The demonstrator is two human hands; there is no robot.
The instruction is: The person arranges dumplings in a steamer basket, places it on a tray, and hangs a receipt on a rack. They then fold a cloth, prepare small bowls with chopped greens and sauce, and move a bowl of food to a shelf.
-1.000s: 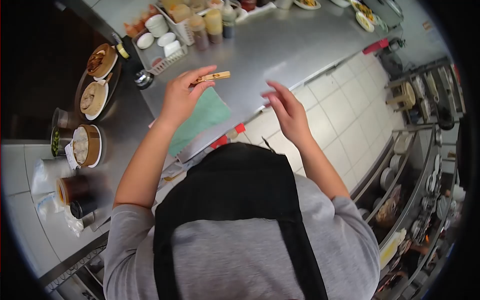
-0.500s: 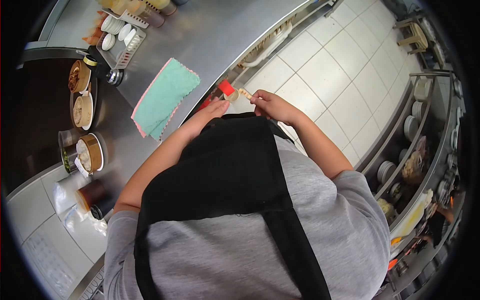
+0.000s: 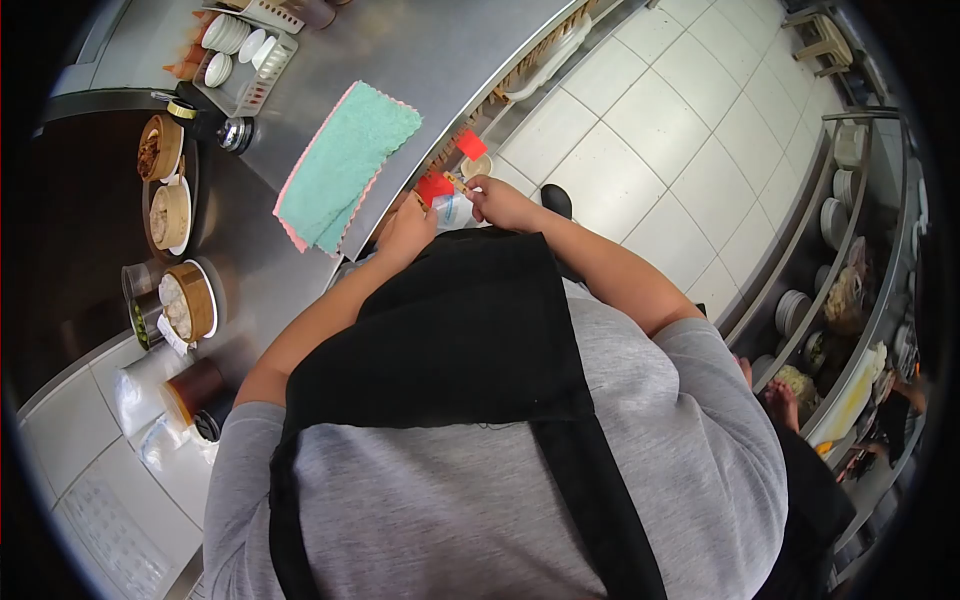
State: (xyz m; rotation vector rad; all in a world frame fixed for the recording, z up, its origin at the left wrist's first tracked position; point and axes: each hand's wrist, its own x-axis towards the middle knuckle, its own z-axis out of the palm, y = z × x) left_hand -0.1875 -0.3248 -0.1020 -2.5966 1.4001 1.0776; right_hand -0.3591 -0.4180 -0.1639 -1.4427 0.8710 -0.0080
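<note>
My right hand (image 3: 502, 204) pinches a small, narrow tan piece (image 3: 456, 183) that looks like a wooden clothespin. At the counter's edge, my left hand (image 3: 408, 230) is closed with its fingers curled; what it holds, if anything, is too small to make out. Just beyond its fingertips is a red tag (image 3: 434, 187). Another red tag (image 3: 472, 145) sits farther off, beside a pale round cup-like container (image 3: 478, 167). Between my hands shows a clear plastic bag (image 3: 455, 210), partly hidden.
A green cloth (image 3: 350, 165) lies on the steel counter (image 3: 300, 75). Bamboo steamers (image 3: 188, 300) with food, a basket of small dishes (image 3: 262, 85) and a dark-filled container (image 3: 190, 390) stand leftward. On the right are plate shelves (image 3: 790, 312) and another person's black clothing (image 3: 810, 500).
My right hand has moved left with the tan piece, closer to my left hand. The left hand's fingers have curled. Another person has appeared at the right.
</note>
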